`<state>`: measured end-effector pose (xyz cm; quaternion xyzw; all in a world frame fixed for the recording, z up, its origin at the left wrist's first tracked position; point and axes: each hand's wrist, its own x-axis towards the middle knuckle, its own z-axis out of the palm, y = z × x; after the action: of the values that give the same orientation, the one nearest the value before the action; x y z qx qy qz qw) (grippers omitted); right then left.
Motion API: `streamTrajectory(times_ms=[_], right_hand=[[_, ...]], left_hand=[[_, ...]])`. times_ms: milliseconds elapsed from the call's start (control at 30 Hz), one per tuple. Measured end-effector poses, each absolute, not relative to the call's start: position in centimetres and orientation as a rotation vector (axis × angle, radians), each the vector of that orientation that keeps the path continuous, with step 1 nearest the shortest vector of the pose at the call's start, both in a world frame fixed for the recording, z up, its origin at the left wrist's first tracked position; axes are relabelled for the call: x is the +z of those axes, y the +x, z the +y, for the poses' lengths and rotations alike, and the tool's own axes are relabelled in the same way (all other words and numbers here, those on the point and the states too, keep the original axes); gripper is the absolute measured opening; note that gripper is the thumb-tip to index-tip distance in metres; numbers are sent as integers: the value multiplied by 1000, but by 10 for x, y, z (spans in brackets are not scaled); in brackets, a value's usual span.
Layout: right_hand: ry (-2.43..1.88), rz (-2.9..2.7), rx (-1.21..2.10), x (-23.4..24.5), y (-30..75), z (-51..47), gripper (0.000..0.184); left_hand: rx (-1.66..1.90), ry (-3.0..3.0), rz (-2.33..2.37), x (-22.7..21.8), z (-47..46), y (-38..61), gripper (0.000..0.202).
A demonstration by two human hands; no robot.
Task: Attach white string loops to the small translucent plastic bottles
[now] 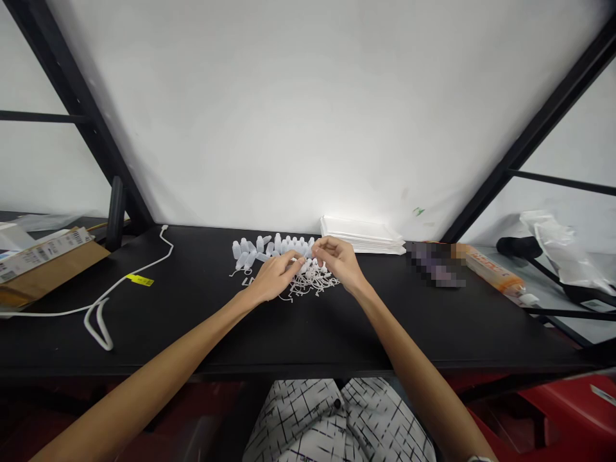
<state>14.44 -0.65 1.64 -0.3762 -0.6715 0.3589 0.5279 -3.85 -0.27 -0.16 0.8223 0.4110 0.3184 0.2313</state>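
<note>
my left hand [274,276] and right hand [339,262] meet low over a tangle of white plastic loops [312,285], my fingers [302,260] pinched narrow, though what they hold is too small to tell. small white plastic bottles [274,245] crowd just beyond my fingertips; a stack of white trays [363,235] sits past my right hand on the black bench [192,282].

wall: white, lit [308,109] | frame: black metal struts [72,96], angled | desk: black top [433,340] | lower right: red plastic [543,410]

Beyond the left hand [275,276], bottles [269,247] white; beside the right hand [339,260], string loops [312,285] white; under both, table [192,327] black; nearer, shorts [308,417] white with black crosshatch.
</note>
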Motion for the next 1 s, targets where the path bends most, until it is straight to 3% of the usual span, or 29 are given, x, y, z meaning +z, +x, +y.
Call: streamTrajectory(times_ms=[300,1000], right_hand=[[-807,-1324,1122,19,143,-7,24],[-756,-1301,1253,18,137,-11,21]], left_hand=[[997,1970,816,1,-3,-38,31],[944,1998,840,3,-8,-38,29]])
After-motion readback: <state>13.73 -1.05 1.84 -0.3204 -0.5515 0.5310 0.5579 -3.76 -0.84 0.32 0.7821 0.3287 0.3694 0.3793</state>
